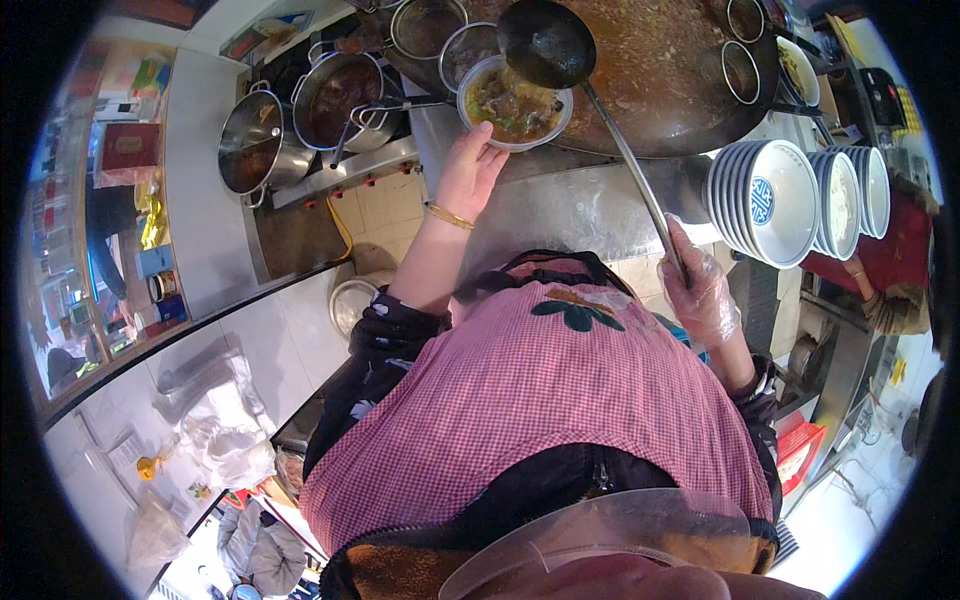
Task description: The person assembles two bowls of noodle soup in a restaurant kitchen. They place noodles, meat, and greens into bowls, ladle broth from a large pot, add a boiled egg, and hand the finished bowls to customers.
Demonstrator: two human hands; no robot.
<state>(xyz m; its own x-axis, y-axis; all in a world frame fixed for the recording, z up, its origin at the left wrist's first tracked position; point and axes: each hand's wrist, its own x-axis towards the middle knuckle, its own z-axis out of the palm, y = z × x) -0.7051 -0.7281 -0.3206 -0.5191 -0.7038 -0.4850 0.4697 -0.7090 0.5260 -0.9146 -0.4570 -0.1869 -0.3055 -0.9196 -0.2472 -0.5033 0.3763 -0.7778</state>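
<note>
My left hand [474,168] holds a clear plastic bowl [543,141] by its near rim, at the edge of a wide wok. Broth, chopped greens and darker pieces [503,112] fill much of the bowl. In a clear plastic glove, my right hand [703,288] is closed around the long metal handle of a ladle [546,44]. The dark ladle head is tipped over the bowl's far side, and pale liquid runs from it into the bowl. Behind it, the wide wok [655,70] holds brown broth.
Stacked white bowls [783,205] stand at the right of the counter. Two steel pots [262,140] are on the left, one with a glass lid. Wire strainers [428,28] hang on the wok's rim. A steel counter edge [560,205] runs before me. Another person's hand [858,272] shows at far right.
</note>
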